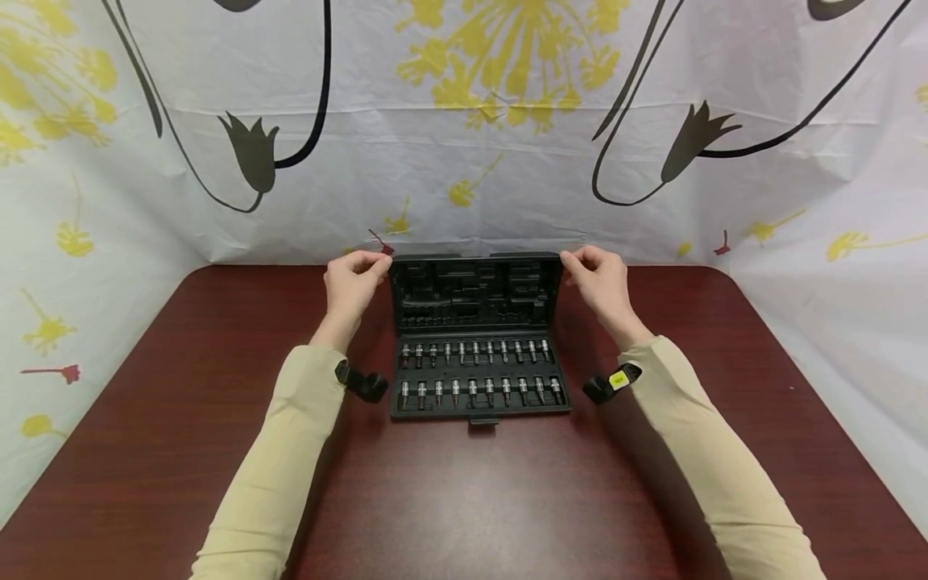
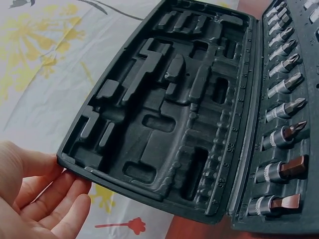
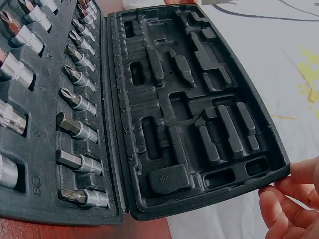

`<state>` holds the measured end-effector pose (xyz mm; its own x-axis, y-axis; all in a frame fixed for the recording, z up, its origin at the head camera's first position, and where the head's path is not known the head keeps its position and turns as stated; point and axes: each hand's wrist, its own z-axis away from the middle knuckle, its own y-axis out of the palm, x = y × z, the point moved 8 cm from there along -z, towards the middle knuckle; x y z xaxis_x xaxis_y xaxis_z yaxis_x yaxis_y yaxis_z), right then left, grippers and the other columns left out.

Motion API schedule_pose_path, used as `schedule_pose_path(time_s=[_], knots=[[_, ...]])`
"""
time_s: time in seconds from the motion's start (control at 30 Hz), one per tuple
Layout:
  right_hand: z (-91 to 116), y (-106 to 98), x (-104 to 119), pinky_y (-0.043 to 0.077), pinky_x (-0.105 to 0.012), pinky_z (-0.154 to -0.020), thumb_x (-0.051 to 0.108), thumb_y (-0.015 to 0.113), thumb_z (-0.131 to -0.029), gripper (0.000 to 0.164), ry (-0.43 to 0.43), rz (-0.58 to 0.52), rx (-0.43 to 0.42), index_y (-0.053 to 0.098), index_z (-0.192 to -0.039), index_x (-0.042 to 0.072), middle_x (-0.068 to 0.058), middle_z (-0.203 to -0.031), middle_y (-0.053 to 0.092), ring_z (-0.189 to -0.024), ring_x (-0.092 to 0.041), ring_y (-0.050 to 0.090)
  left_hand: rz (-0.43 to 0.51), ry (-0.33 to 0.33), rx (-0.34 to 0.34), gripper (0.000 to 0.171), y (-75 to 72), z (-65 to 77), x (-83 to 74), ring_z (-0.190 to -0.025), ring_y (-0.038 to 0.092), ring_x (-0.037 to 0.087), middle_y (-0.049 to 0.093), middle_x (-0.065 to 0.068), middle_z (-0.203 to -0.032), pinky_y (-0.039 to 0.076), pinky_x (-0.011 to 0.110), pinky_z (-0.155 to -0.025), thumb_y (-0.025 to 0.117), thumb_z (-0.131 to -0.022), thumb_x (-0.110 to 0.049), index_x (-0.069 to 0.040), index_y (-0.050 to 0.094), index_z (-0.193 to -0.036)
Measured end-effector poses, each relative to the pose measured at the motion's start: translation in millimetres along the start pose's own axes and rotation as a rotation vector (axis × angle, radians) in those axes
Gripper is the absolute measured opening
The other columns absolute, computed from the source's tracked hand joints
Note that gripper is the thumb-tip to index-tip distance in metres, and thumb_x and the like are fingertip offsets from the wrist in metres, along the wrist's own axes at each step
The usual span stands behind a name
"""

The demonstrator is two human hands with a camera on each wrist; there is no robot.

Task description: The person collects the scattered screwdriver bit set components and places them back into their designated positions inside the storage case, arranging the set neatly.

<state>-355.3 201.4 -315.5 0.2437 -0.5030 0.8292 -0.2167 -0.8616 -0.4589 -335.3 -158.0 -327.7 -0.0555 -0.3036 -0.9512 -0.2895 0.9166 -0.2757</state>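
Observation:
A black bit socket case [image 1: 481,374] lies opened on the table, its lid [image 1: 474,294] raised at the back. Two rows of silver bit sockets [image 1: 474,391] sit in the base, with flat, hex and cross tips showing in the wrist views. My left hand [image 1: 354,282] pinches the lid's upper left corner between thumb and fingers, as the left wrist view shows up close. At the upper right corner, my right hand [image 1: 600,283] pinches the lid the same way. The lid's inside has moulded recesses. A latch tab [image 1: 483,421] sticks out at the base's front edge.
The dark red wooden table [image 1: 478,507] reaches out on both sides of the case and in front of it. Behind it hangs a white cloth [image 1: 507,193] with yellow and grey flower prints. Each wrist wears a black strapped camera [image 1: 362,382].

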Motion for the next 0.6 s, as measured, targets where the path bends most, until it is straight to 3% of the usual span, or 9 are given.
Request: schedule_pose_path(time_s=[0.17,0.3,0.47,0.6], knots=[[2,-2,1,0.046,-0.023,-0.053,0.028,0.061,-0.092,0.032,0.006,-0.01,0.031,0.066,-0.084,-0.003,-0.005,-0.067,0.06,-0.06,-0.007,0.058,0.031,-0.03,0.033,0.022,-0.5,2.5,-0.5,-0.095,0.061,0.032,0.064,0.009,-0.102,0.054,0.029,-0.079,0.065,-0.089,-0.019,-0.001,0.07,-0.102],[7,-6,3,0.04,-0.024,-0.05,0.029,0.063,-0.091,0.031,0.01,0.008,0.047,0.066,-0.082,-0.001,0.005,-0.058,0.056,-0.058,-0.009,0.058,0.1,-0.094,0.07,0.023,-2.1,7.3,1.6,-0.101,0.062,0.033,0.063,0.006,-0.102,0.054,0.029,-0.084,0.066,-0.089,-0.017,0.001,0.067,-0.103],[15,-13,9,0.038,-0.025,-0.052,0.029,0.065,-0.089,0.029,-0.005,0.02,0.067,0.067,-0.079,0.001,0.004,-0.059,0.059,-0.058,-0.011,0.057,0.135,-0.113,0.136,0.023,-4.0,14.6,-0.1,-0.102,0.061,0.031,0.062,0.002,-0.095,0.052,0.034,-0.089,0.064,-0.09,-0.014,0.003,0.065,-0.104],[21,-18,12,0.038,-0.025,-0.054,0.03,0.066,-0.089,0.028,-0.024,0.048,0.088,0.069,-0.08,0.003,-0.001,-0.062,0.062,-0.062,-0.018,0.058,0.117,-0.112,0.193,0.026,-5.3,20.7,-2.7,-0.094,0.062,0.021,0.061,0.001,-0.093,0.053,0.029,-0.086,0.065,-0.09,-0.015,0.003,0.063,-0.108]])
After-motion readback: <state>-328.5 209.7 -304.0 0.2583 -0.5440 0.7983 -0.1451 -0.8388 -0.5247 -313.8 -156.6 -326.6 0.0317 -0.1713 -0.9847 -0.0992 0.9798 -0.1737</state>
